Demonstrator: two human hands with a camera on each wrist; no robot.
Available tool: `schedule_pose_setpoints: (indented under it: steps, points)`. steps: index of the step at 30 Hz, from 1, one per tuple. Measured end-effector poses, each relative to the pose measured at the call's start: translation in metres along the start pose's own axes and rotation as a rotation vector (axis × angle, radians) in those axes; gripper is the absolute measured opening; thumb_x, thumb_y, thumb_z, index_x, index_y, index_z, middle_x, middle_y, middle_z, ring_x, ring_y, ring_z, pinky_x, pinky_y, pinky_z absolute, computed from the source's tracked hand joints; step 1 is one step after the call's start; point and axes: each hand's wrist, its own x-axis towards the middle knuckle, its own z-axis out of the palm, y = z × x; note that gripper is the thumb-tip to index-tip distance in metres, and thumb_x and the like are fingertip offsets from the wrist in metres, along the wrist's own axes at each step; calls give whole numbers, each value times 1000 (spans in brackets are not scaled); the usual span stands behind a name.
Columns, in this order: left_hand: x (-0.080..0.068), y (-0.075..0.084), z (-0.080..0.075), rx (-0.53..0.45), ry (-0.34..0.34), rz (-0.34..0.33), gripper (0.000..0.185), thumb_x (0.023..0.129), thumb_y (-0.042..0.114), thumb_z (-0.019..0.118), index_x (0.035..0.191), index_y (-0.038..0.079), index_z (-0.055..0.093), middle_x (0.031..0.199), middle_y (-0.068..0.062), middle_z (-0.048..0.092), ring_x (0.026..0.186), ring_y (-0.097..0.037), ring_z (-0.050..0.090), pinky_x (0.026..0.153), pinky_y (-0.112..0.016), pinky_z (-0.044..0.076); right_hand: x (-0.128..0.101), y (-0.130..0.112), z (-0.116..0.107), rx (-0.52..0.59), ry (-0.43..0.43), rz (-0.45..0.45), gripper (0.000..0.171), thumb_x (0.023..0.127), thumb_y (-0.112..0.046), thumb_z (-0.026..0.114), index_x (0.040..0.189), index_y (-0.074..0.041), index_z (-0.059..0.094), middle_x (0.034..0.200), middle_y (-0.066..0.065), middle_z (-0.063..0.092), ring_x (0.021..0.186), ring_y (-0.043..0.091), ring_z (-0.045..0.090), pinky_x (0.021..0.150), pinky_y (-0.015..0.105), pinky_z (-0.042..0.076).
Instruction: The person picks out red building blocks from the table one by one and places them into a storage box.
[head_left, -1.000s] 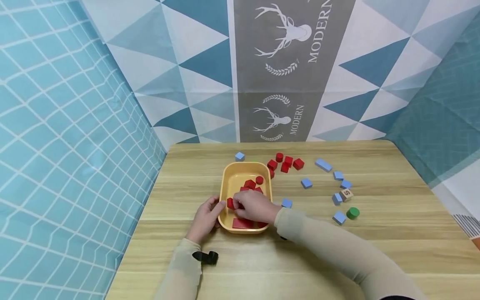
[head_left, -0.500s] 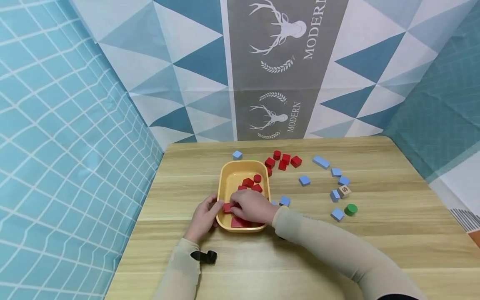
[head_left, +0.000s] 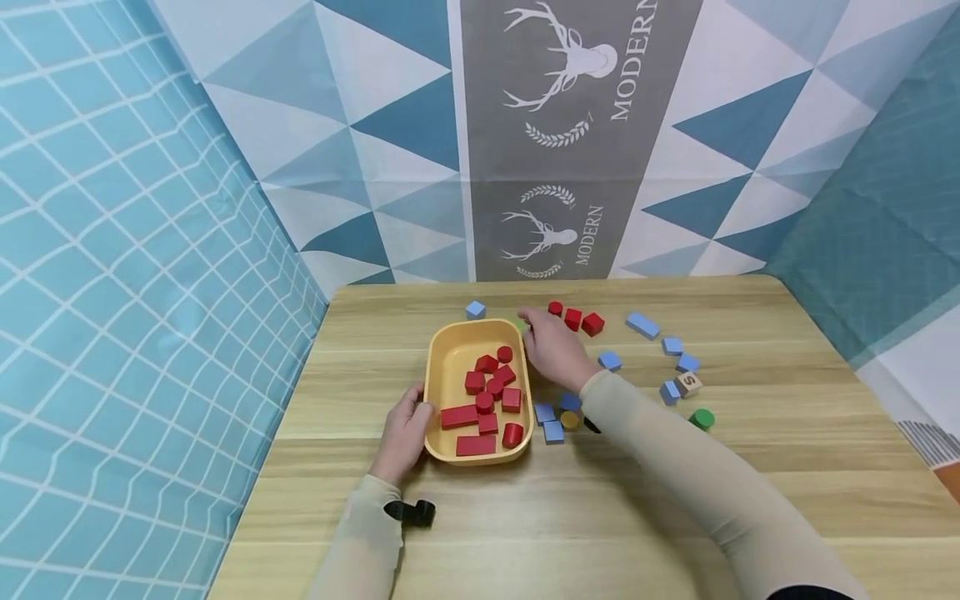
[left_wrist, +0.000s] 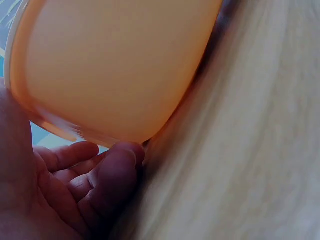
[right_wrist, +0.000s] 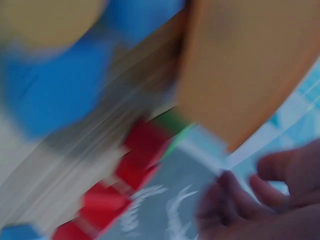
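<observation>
A yellow plastic bin (head_left: 453, 354) stands on the table, with several red wooden blocks (head_left: 476, 446) lying in it. My left hand (head_left: 402, 433) holds the bin's left side, thumb at the rim; in the left wrist view the fingers (left_wrist: 117, 170) curl by the bin's lower edge. My right hand (head_left: 557, 346) is in the air just past the bin's back right corner. Its fingers are relaxed around nothing in the right wrist view. Near it lie a red cube (head_left: 573, 320) and other red blocks, some hidden behind the hand. A green block (head_left: 520, 323) shows partly behind the bin.
Right of the bin lie blue blocks (head_left: 553, 432) and a yellow round block (head_left: 570, 420). Farther right are more blue blocks (head_left: 642, 325), a lettered wooden cube (head_left: 687, 383) and a green cylinder (head_left: 702, 418). Another blue block (head_left: 476, 310) sits behind the bin.
My right hand has let go of a red block in the bin, lifted out and moved back and right to the loose red blocks. The bin has shifted slightly left with my left hand.
</observation>
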Motion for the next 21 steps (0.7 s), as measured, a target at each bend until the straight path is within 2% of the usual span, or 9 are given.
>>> schedule_pose_setpoints:
  steps: [2,4,6,8,12,14,17,19,21]
  points:
    - [0,0,0,6,5,-1,46,102,17,51,145,8,60,133,-19,71,107,-26,71,83,-24,59,1,13,1,-128,-101,22,44,110,-16,57,152,-4,55,149,19,63,135,40,63,113,55,53]
    - [0,0,0,4,6,1,45,101,16,51,144,8,61,130,-20,72,103,-25,72,81,-25,59,0,23,4,-219,-185,19,47,109,-17,58,155,-5,53,151,21,60,138,42,60,116,57,51]
    - [0,1,0,-4,7,0,43,102,16,51,143,8,61,126,-21,73,95,-22,73,77,-25,60,-3,29,8,-286,-238,6,49,109,-20,58,157,-7,52,152,22,60,138,43,59,117,57,50]
    - [1,1,0,-19,2,-7,42,102,16,52,142,7,61,123,-22,73,81,-20,72,65,-26,59,-5,33,11,-326,-250,-17,50,109,-23,59,157,-9,52,150,23,60,134,43,60,115,58,51]
    - [1,1,1,-51,-8,-26,43,103,15,54,144,5,58,125,-25,72,58,-18,64,47,-29,53,-8,37,10,-357,-201,-72,42,104,-24,69,143,-8,63,129,20,71,112,37,68,101,53,59]
    - [2,0,1,-57,-12,-30,43,103,16,55,145,4,57,130,-25,70,55,-17,61,44,-30,52,-9,40,7,-347,-203,-79,30,101,-22,74,127,-9,70,116,15,74,100,32,69,93,49,62]
    - [2,-1,1,-49,-11,-36,44,104,16,56,146,5,57,133,-24,68,55,-16,62,45,-30,52,-10,45,2,-313,-260,-62,13,100,-19,76,110,-10,73,101,9,73,91,26,69,86,44,63]
    - [2,-2,0,-50,-13,-41,44,104,17,56,147,6,57,133,-24,69,54,-17,61,45,-29,52,-10,46,-4,-283,-295,-43,11,101,-19,75,107,-10,73,100,7,73,90,24,69,86,43,63]
    - [2,-2,0,-51,-17,-44,45,105,17,56,148,7,56,132,-24,69,53,-17,60,45,-30,52,-8,42,-12,-250,-287,-27,15,101,-19,74,111,-8,73,103,8,75,94,25,70,87,45,63]
